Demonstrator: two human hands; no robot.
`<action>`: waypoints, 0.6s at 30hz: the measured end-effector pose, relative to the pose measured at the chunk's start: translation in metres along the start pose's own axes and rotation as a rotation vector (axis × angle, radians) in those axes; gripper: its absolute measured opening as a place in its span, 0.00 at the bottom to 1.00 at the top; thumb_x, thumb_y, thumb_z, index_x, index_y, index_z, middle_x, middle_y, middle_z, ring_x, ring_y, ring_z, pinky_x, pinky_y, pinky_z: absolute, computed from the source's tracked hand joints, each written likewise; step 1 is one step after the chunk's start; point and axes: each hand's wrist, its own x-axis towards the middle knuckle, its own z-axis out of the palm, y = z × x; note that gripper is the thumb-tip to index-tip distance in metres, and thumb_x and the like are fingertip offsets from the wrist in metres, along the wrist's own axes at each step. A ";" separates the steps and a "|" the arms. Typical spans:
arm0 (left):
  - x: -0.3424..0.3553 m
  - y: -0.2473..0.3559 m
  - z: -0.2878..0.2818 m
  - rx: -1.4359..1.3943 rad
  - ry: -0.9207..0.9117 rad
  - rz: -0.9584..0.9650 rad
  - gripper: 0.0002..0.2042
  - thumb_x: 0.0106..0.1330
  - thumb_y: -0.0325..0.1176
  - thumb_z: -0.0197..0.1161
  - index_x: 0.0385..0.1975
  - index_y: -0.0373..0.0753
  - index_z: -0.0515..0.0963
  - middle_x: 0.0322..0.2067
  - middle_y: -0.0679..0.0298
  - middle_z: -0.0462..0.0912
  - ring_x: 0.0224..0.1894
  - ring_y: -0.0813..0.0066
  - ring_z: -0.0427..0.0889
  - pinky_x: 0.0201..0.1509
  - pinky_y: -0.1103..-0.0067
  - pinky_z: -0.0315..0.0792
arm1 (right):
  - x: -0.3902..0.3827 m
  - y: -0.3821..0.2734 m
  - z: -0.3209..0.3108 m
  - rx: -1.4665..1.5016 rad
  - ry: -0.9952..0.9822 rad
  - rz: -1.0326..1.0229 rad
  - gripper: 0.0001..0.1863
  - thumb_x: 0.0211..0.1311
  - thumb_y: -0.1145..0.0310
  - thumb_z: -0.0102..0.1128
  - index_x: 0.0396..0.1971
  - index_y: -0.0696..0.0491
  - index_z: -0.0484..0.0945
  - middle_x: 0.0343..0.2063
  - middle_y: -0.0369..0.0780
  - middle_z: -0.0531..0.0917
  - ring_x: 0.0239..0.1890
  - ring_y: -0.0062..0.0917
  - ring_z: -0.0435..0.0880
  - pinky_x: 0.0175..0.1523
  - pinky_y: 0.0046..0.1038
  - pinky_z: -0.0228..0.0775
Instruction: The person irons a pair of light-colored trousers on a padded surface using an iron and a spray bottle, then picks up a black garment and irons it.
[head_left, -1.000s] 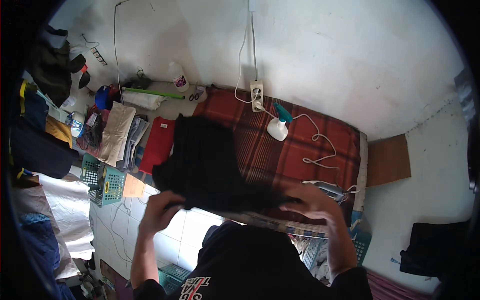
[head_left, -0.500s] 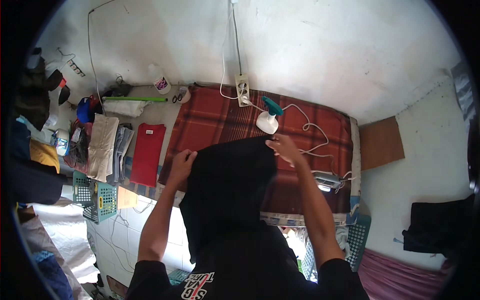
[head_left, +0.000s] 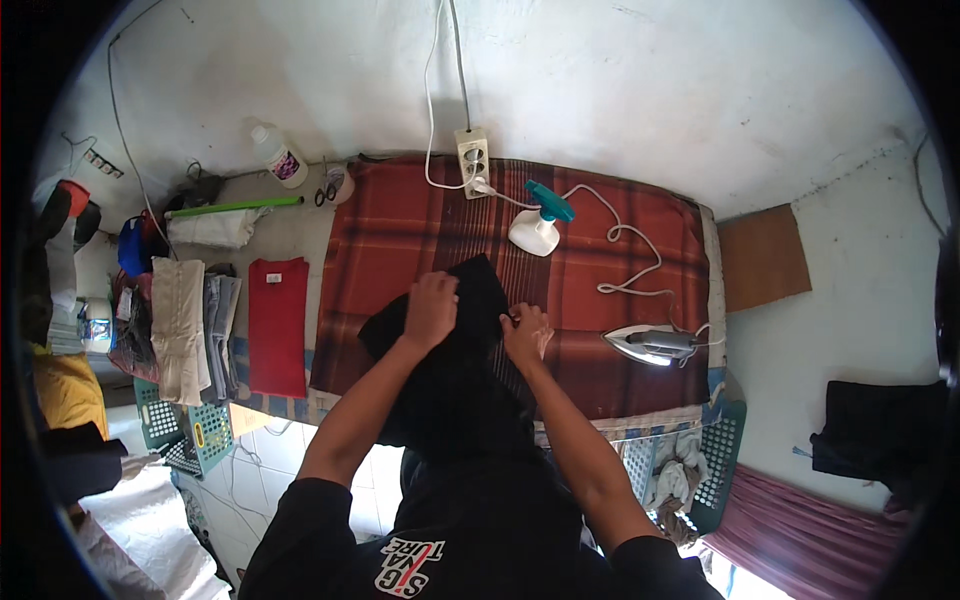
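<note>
A black garment (head_left: 478,290) lies bunched across the near middle of a red plaid cloth, its lower part hanging toward my body. My left hand (head_left: 432,312) is on top of it with fingers curled into the fabric. At the garment's right edge, my right hand (head_left: 527,332) has its fingers bent and pinches the cloth near the thumb. The garment's exact kind is hard to make out, black against my black shirt. Beyond my right hand stands a white spray bottle (head_left: 533,232) with a teal head. An iron (head_left: 652,344) lies to the right on the plaid cloth.
The plaid cloth (head_left: 385,220) covers the table. A socket strip (head_left: 473,160) feeds the iron's white cord (head_left: 655,265). A folded red garment (head_left: 277,340) and folded beige trousers (head_left: 180,330) lie left. Green baskets (head_left: 722,465) stand below the table.
The black garment, held up and spread between my hands before, is now down on the plaid cloth and bunched. My hands have come closer together. The iron shows fully now.
</note>
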 end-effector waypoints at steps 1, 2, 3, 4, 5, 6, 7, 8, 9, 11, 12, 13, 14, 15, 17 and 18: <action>0.005 0.010 0.007 0.072 -0.019 0.114 0.18 0.72 0.33 0.64 0.60 0.37 0.77 0.61 0.52 0.79 0.67 0.49 0.75 0.67 0.54 0.69 | 0.007 0.001 -0.001 -0.007 0.007 0.007 0.15 0.68 0.60 0.73 0.45 0.55 0.84 0.38 0.44 0.86 0.41 0.38 0.87 0.48 0.38 0.77; 0.008 0.015 0.015 0.145 -0.039 0.227 0.19 0.73 0.32 0.62 0.63 0.37 0.77 0.64 0.53 0.78 0.69 0.50 0.74 0.69 0.54 0.68 | 0.014 0.002 -0.003 0.256 -0.029 0.043 0.14 0.68 0.61 0.73 0.43 0.55 0.84 0.36 0.44 0.86 0.40 0.37 0.87 0.47 0.38 0.77; 0.010 0.014 0.020 0.074 -0.033 0.186 0.20 0.74 0.29 0.61 0.66 0.37 0.77 0.67 0.53 0.76 0.72 0.50 0.72 0.72 0.54 0.66 | 0.021 0.003 -0.006 0.520 -0.065 0.077 0.13 0.68 0.62 0.73 0.40 0.56 0.83 0.35 0.44 0.87 0.39 0.35 0.88 0.45 0.37 0.77; 0.011 0.011 0.022 0.067 -0.035 0.192 0.20 0.74 0.29 0.61 0.66 0.37 0.77 0.67 0.53 0.76 0.72 0.50 0.72 0.72 0.54 0.66 | 0.027 0.007 -0.010 0.514 -0.060 0.083 0.13 0.68 0.62 0.73 0.40 0.56 0.83 0.35 0.44 0.87 0.39 0.35 0.88 0.45 0.37 0.77; 0.007 0.003 0.023 0.056 0.000 0.177 0.20 0.74 0.28 0.62 0.65 0.37 0.77 0.68 0.53 0.76 0.72 0.51 0.72 0.72 0.54 0.65 | 0.030 0.005 -0.020 0.469 -0.188 0.139 0.15 0.68 0.61 0.74 0.40 0.58 0.83 0.35 0.45 0.88 0.39 0.36 0.89 0.46 0.38 0.78; 0.006 0.000 0.024 0.043 0.037 0.170 0.20 0.73 0.27 0.62 0.65 0.37 0.78 0.68 0.53 0.76 0.72 0.51 0.71 0.72 0.54 0.65 | 0.033 0.008 -0.026 0.423 -0.307 0.197 0.16 0.68 0.61 0.74 0.41 0.59 0.82 0.35 0.45 0.89 0.40 0.37 0.90 0.47 0.39 0.79; 0.006 -0.001 0.028 0.039 0.026 0.174 0.20 0.73 0.27 0.62 0.65 0.37 0.78 0.68 0.53 0.76 0.72 0.51 0.71 0.72 0.54 0.65 | 0.037 0.009 -0.028 0.422 -0.308 0.210 0.16 0.68 0.61 0.74 0.41 0.59 0.82 0.35 0.45 0.89 0.40 0.37 0.90 0.47 0.39 0.79; 0.011 0.001 0.030 0.068 0.040 0.148 0.20 0.73 0.27 0.63 0.64 0.38 0.79 0.66 0.54 0.77 0.70 0.52 0.72 0.70 0.54 0.66 | 0.042 0.013 -0.027 0.474 -0.385 0.245 0.17 0.67 0.60 0.75 0.39 0.61 0.82 0.32 0.45 0.88 0.36 0.35 0.89 0.44 0.38 0.79; 0.016 0.002 0.032 0.097 0.054 0.120 0.20 0.72 0.27 0.64 0.63 0.39 0.80 0.65 0.55 0.78 0.69 0.52 0.73 0.68 0.55 0.67 | 0.043 0.016 -0.026 0.526 -0.463 0.278 0.18 0.67 0.60 0.75 0.38 0.62 0.81 0.28 0.44 0.87 0.32 0.32 0.88 0.41 0.37 0.79; 0.035 0.013 0.039 0.057 0.053 0.076 0.17 0.72 0.28 0.66 0.60 0.39 0.81 0.61 0.56 0.80 0.65 0.54 0.76 0.65 0.55 0.68 | 0.042 0.023 -0.018 0.587 -0.451 0.190 0.17 0.68 0.62 0.75 0.37 0.61 0.82 0.27 0.42 0.86 0.29 0.26 0.86 0.36 0.33 0.78; 0.044 0.014 0.043 0.024 0.058 0.020 0.15 0.72 0.29 0.67 0.58 0.39 0.82 0.57 0.57 0.82 0.61 0.55 0.78 0.61 0.56 0.69 | 0.041 0.025 -0.015 0.647 -0.449 0.089 0.15 0.69 0.63 0.75 0.36 0.61 0.82 0.26 0.40 0.86 0.26 0.20 0.84 0.31 0.29 0.76; 0.052 0.012 0.044 0.023 0.054 0.018 0.15 0.72 0.29 0.67 0.58 0.39 0.82 0.57 0.57 0.82 0.61 0.55 0.78 0.61 0.56 0.69 | 0.041 0.029 -0.014 0.646 -0.451 0.092 0.15 0.69 0.63 0.75 0.36 0.61 0.82 0.26 0.40 0.86 0.26 0.20 0.84 0.31 0.29 0.76; 0.060 0.007 0.047 0.058 0.029 0.042 0.12 0.72 0.30 0.68 0.53 0.39 0.82 0.51 0.59 0.83 0.57 0.56 0.80 0.58 0.57 0.70 | 0.046 0.033 -0.016 0.658 -0.532 0.137 0.15 0.69 0.64 0.75 0.36 0.61 0.82 0.26 0.41 0.85 0.26 0.22 0.86 0.32 0.31 0.76; 0.065 0.002 0.048 0.093 0.004 0.066 0.09 0.72 0.32 0.68 0.48 0.40 0.83 0.45 0.60 0.83 0.52 0.57 0.81 0.55 0.58 0.71 | 0.050 0.036 -0.017 0.670 -0.612 0.183 0.14 0.68 0.65 0.75 0.35 0.60 0.81 0.25 0.41 0.85 0.27 0.24 0.89 0.32 0.32 0.76; 0.068 -0.003 0.048 0.027 0.095 0.069 0.07 0.72 0.31 0.68 0.45 0.41 0.82 0.42 0.61 0.83 0.49 0.57 0.81 0.53 0.59 0.71 | 0.055 0.041 -0.023 0.634 -0.619 0.191 0.13 0.68 0.66 0.75 0.35 0.60 0.81 0.25 0.41 0.85 0.26 0.24 0.89 0.31 0.31 0.76; 0.071 -0.002 0.048 -0.039 0.186 0.075 0.04 0.72 0.31 0.68 0.42 0.41 0.82 0.39 0.62 0.83 0.45 0.56 0.81 0.51 0.60 0.72 | 0.057 0.043 -0.025 0.599 -0.622 0.201 0.12 0.68 0.67 0.75 0.35 0.60 0.81 0.25 0.40 0.85 0.26 0.24 0.89 0.29 0.30 0.75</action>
